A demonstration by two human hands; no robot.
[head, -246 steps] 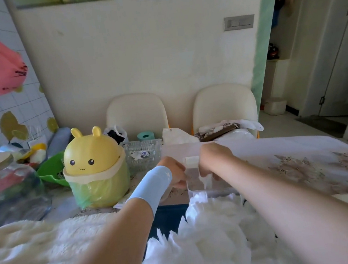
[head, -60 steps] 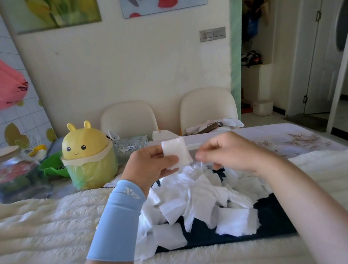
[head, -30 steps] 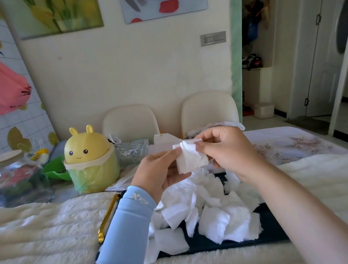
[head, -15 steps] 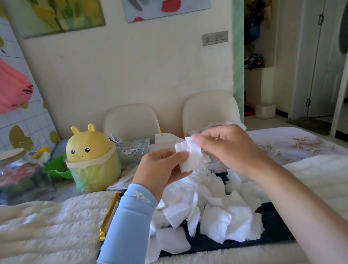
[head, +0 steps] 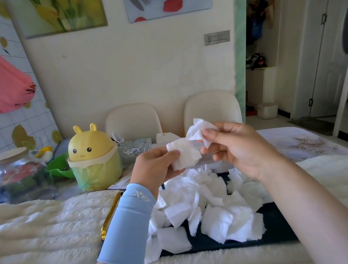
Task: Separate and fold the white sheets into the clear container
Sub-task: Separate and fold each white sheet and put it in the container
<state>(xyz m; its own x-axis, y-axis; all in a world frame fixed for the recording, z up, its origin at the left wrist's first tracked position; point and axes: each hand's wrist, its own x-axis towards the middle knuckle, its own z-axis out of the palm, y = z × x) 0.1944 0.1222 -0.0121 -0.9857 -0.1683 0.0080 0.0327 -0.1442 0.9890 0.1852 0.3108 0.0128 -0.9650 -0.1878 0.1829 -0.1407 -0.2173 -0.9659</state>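
Where white sheets (head: 201, 211) lie, dark tray (head: 275, 228), cream blanket (head: 39, 234), chairs (head: 132, 119) beyond.

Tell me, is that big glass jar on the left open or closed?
Closed: a pale round lid sits flat on top of the glass jar.

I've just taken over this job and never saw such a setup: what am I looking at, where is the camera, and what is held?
There is no machine here: a person works with two bare hands. The picture comes from a camera worn on the head, looking forward and down. The left hand, with a blue sleeve on its forearm, pinches a white sheet; the right hand pinches a second, crumpled sheet just above it. Below lies a pile of white sheets on a dark tray, set on a fluffy white cover. Beyond are a yellow bunny bin and a glass jar.
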